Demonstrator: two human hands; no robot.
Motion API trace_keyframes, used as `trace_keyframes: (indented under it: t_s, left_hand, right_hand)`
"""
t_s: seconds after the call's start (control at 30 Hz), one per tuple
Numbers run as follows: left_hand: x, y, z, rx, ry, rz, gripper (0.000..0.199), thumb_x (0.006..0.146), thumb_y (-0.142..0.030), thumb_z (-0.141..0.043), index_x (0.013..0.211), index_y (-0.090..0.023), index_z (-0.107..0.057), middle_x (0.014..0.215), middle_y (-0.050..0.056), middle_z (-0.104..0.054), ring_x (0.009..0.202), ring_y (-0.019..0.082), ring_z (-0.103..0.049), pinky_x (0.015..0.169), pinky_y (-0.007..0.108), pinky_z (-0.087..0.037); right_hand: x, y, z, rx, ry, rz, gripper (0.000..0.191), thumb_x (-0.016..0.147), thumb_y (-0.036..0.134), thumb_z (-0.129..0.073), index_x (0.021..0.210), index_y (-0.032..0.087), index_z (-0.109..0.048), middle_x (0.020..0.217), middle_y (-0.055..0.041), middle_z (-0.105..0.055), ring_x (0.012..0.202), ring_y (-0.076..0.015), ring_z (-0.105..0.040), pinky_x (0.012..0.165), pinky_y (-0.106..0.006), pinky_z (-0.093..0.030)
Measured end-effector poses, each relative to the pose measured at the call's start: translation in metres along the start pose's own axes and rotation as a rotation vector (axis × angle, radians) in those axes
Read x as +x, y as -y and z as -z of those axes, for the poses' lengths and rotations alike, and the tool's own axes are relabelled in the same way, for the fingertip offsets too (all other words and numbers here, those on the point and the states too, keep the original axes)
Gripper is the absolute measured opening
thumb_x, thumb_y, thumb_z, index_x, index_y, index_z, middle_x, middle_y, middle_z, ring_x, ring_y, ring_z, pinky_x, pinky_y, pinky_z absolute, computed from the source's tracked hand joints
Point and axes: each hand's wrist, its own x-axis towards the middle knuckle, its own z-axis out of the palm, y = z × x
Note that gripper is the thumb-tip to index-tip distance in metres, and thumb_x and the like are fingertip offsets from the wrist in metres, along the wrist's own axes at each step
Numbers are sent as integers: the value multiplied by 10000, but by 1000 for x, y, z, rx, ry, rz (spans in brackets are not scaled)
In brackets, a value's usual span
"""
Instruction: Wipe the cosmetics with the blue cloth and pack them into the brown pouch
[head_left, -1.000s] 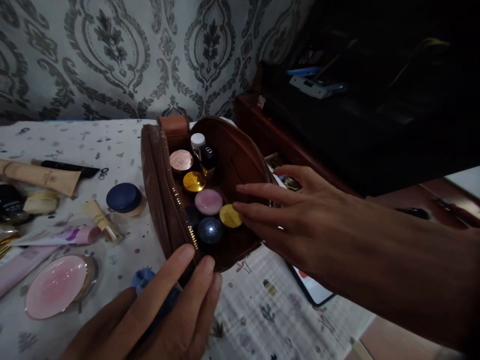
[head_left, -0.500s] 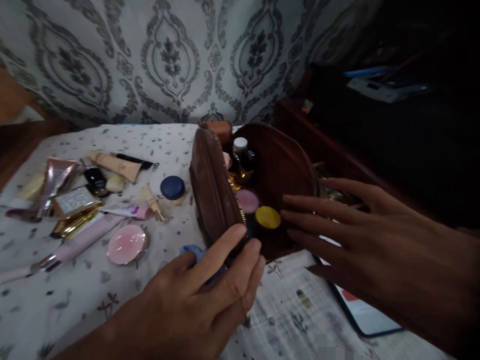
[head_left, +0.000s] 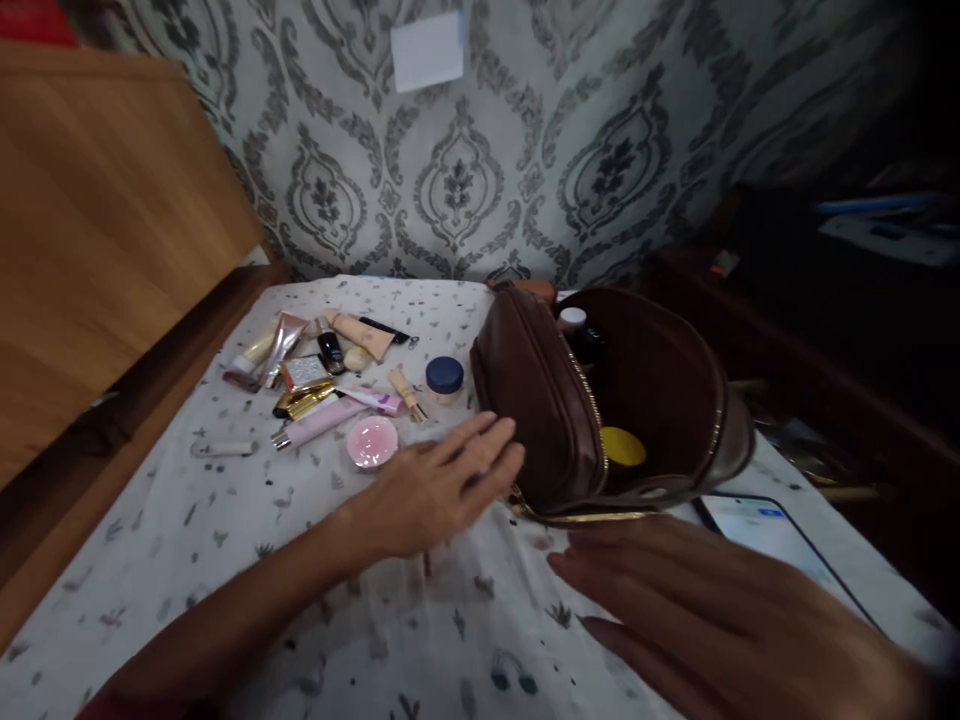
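Note:
A brown leather bag [head_left: 525, 400] lies unzipped on the printed white cloth; inside it show a yellow round lid [head_left: 624, 447], a white cap [head_left: 572, 319] and a dark bottle. My left hand [head_left: 431, 485] is at the bag's front left corner, fingers loosely extended, with nothing in it. In front of the bag my right hand [head_left: 720, 610] is spread and empty, slightly blurred. A pink round compact [head_left: 373, 442] sits just left of my left hand, and a blue-lidded jar [head_left: 445, 376] stands beside the bag.
Several tubes and cosmetics, including a beige tube [head_left: 361, 333] and a lilac tube [head_left: 319, 423], lie in a group at the left. A phone [head_left: 787, 545] rests right of the bag. Wooden furniture [head_left: 105, 220] borders the left; a patterned curtain [head_left: 457, 190] hangs behind.
The view has shifted left and back. My right hand has moved from the bag's opening to its front, and my left hand has drawn off the bag's zipped edge.

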Motion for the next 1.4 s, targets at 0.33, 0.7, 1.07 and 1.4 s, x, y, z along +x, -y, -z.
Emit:
trace_keyframes:
  t_s: [0.33, 0.7, 1.07, 1.4]
  left_hand:
    - [-77, 27, -36, 88, 228, 663, 299, 1006, -273, -484, 1259, -152, -588, 1248, 152, -670, 1120, 290, -631, 910, 458, -545]
    - [-93, 26, -39, -33, 169, 693, 402, 1028, -390, -366, 1247, -155, -607, 1184, 164, -683, 1079, 329, -645, 894, 462, -533]
    - [-92, 50, -34, -463, 158, 921, 488, 918, -576, -412, 1138, -211, -651, 1184, 119, -713, 1141, 329, -651, 1036, 507, -493]
    - [-94, 45, -29, -813, 160, 1224, 565, 713, -683, -648, 994, -199, -724, 1097, 96, -766, 1082, 341, -701, 1055, 499, -520]
  right_hand:
    - [31, 5, -123, 151, 183, -193, 340, 966, 276, -591, 1293, 199, -643, 1223, -118, -708, 1117, -242, -701, 965, -407, -582]
    - [57, 21, -187, 322, 102, -481, 538, 832, 165, -692, 1342, 153, -522, 1323, -143, -609, 1263, -262, -558, 1122, -429, -463]
    - [54, 13, -194, 201, 126, -346, 824, 837, 441, -757, 1460, 62, -374, 1267, -181, -585, 1167, -300, -539, 1035, -452, -502]
    - [57, 12, -199, 126, 106, -338, 740, 796, 526, -782, 1300, 60, -505, 1167, -166, -627, 1078, -306, -548, 981, -453, -519]
